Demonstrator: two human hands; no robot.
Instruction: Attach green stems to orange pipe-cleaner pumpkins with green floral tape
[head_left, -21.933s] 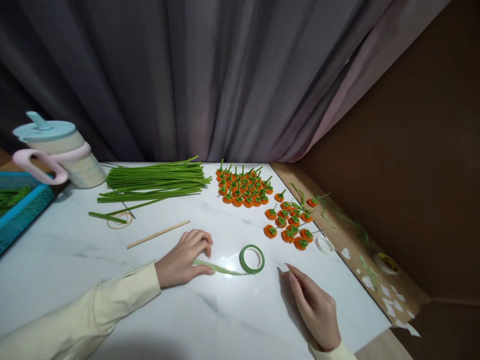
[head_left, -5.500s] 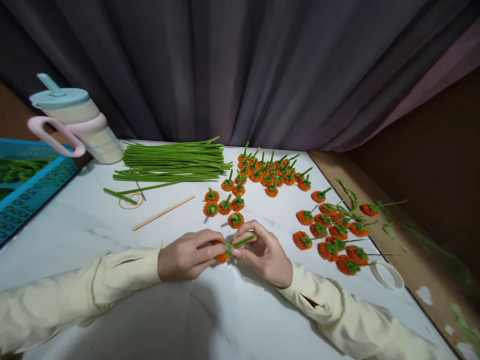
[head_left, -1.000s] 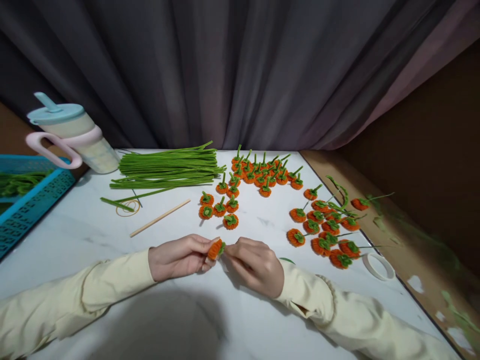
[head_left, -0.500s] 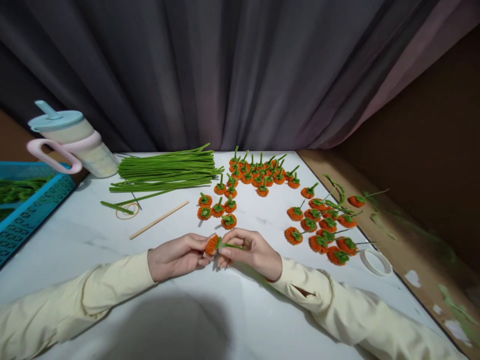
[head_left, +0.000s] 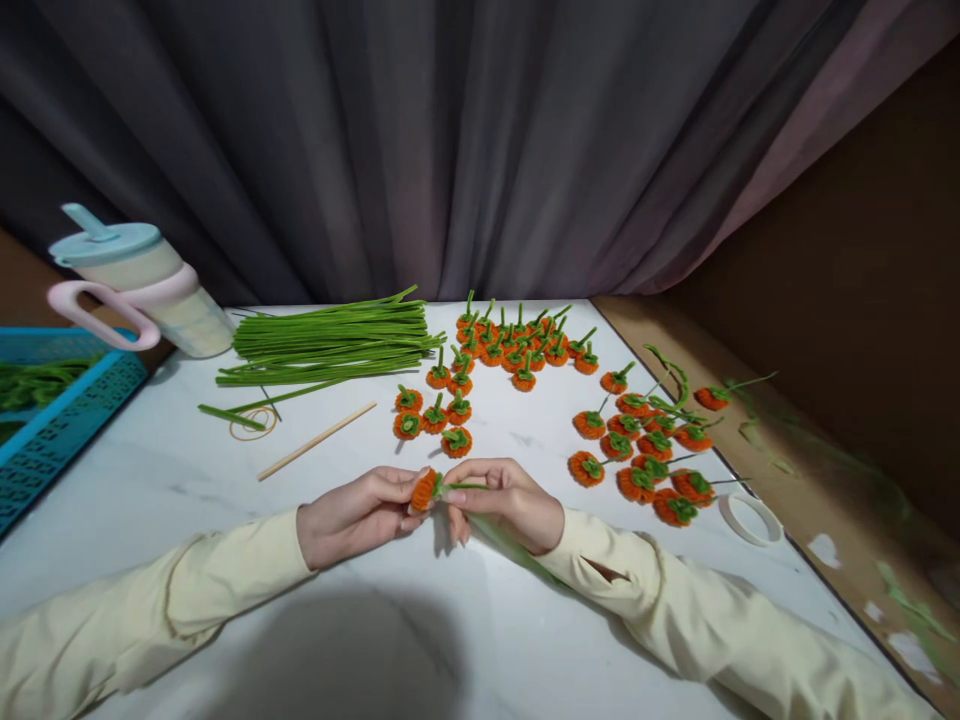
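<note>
An orange pipe-cleaner pumpkin (head_left: 424, 491) is pinched between the thumb and fingers of my left hand (head_left: 367, 510), its green top facing right. My right hand (head_left: 506, 503) closes thumb and finger on the green pipe-cleaner stem (head_left: 471, 487) that sticks out of it. Beyond my hands, several finished-looking pumpkins (head_left: 456, 441) with short green stems stand on the white table. To the right lies a group of pumpkins (head_left: 586, 468) with green tops and thin wires.
Green pipe cleaners (head_left: 330, 335) lie in a bundle at the back. Nearer are a wooden stick (head_left: 316, 441) and a rubber band (head_left: 253, 424). A tumbler (head_left: 150, 280) and a blue basket (head_left: 82, 420) stand left. A white tape roll (head_left: 752, 519) lies right, by scraps (head_left: 825, 550).
My right hand's fingers have shifted on the stem, with the lower fingers more spread. My left hand holds the pumpkin in nearly the same place. The view has moved slightly.
</note>
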